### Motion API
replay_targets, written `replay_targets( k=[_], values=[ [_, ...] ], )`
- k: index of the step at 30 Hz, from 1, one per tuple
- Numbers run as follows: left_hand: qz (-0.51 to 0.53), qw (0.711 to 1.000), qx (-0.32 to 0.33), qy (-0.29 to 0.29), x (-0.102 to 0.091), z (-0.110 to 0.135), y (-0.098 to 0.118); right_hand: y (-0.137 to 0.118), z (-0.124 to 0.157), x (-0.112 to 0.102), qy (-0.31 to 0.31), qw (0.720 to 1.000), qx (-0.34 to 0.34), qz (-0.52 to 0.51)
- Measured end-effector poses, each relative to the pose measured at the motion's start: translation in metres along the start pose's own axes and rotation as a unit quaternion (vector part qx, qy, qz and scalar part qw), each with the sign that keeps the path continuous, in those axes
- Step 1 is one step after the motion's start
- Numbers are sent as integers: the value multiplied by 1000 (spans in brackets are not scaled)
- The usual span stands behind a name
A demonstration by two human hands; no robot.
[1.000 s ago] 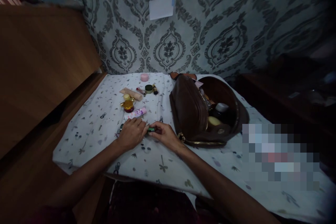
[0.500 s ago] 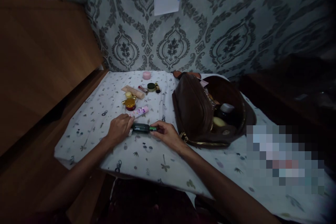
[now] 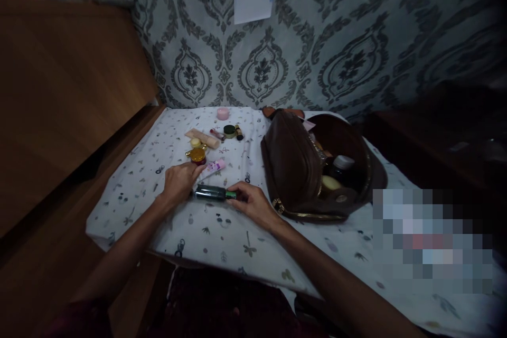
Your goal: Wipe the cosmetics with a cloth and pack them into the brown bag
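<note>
My right hand (image 3: 252, 202) pinches a dark green bottle (image 3: 210, 193) at its shiny green right end. The bottle is level, lying on or just above the cloth. Its left end comes close to my left hand (image 3: 180, 184), whose fingers are closed at the near end of a pink-and-white printed tube (image 3: 214, 167). My left fingertips partly cover that end. Just beyond the tube are a jar with an amber-gold lid (image 3: 198, 156) and a small pale yellow round item (image 3: 195, 142).
Farther back lie a beige tube (image 3: 204, 138), a small reddish tube (image 3: 217, 134), a dark round jar (image 3: 229, 131), a small black-and-gold item (image 3: 238, 132) and a pink jar (image 3: 223, 113). An open brown bag (image 3: 291, 169) holding bottles stands on the right. A wooden cabinet (image 3: 71, 90) borders the left.
My left hand has moved slightly up and away from the bottle's left end, toward the pink-and-white tube. More of the bottle's left end shows. My right hand keeps its hold.
</note>
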State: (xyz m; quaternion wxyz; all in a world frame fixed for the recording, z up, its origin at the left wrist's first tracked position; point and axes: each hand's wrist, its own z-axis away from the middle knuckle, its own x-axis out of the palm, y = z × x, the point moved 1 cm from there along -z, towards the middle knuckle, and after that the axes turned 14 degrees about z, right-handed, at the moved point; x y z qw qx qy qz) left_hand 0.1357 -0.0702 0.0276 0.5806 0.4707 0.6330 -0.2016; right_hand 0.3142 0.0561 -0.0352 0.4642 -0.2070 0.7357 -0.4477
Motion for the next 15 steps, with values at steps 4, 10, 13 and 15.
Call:
replay_targets(
  k=[4,10,13,15],
  values=[
    [-18,1000,24,9,8,1,25,-1,0,0,3,1000,-15,12],
    [-39,981,183,54,29,23,51,1,1,-1,4,998,-50,37],
    [-60,962,260,51,30,33,46,0,0,-1,3,998,-57,40],
    [-65,948,310,33,27,37,39,-1,-1,-1,4,998,-56,35]
  ],
)
